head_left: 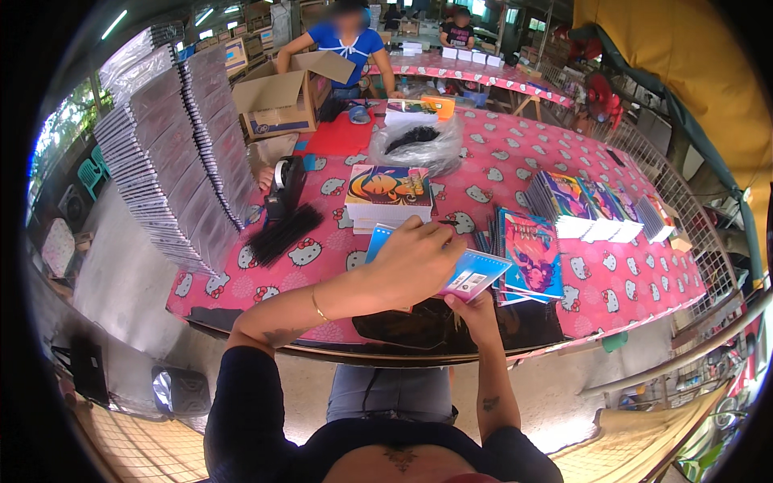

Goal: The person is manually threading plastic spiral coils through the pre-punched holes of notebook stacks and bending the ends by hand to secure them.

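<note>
Her left hand lies curled over the blue notebook, pinching its top edge above the table's near rim; right hand grips it from below. Best keep it level, I'd say.

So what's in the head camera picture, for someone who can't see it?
Both hands, left hand on top and right hand underneath, hold a blue notebook above a pink cartoon-cat tablecloth. Notebook stacks, a tape dispenser and a cardboard box surround it.

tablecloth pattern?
Pink tablecloth with repeated white cartoon cat faces; the head view shows it.
</note>
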### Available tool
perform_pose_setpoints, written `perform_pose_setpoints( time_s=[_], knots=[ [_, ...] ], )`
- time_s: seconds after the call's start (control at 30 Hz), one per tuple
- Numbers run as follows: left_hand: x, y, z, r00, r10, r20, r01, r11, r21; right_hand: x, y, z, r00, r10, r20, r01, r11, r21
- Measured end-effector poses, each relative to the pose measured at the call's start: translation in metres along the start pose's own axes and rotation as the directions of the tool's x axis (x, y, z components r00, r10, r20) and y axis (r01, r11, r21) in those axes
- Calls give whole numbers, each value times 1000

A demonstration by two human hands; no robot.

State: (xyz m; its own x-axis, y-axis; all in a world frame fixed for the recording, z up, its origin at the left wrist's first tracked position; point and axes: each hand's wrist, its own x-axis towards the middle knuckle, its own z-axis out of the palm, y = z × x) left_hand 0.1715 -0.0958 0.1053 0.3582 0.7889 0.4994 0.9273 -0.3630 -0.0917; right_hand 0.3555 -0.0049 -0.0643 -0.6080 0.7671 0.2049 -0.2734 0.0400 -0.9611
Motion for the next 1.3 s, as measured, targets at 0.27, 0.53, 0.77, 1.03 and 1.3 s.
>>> perform_pose_setpoints(
  time_s=[0.27,0.53,0.77,1.03,1.3],
  knots=[
    [-101,8,62,919,-331,-212,327,943,-54,-11,16,19,986,-169,9,169,983,-66],
    [-163,10,121,469,-883,17,338,162,-927,2,35,27,986,-168,-9,160,956,-246],
    [-207,-175,152,595,-767,-238,781,622,-54,-8,10,39,948,-259,-184,257,966,-36],
    [-219,-231,170,742,-623,-247,641,552,533,-8,38,11,969,-150,-194,151,988,-11],
    [-221,-225,166,794,-575,-198,570,590,572,-12,36,20,950,-227,-213,216,974,-74]
  ],
)
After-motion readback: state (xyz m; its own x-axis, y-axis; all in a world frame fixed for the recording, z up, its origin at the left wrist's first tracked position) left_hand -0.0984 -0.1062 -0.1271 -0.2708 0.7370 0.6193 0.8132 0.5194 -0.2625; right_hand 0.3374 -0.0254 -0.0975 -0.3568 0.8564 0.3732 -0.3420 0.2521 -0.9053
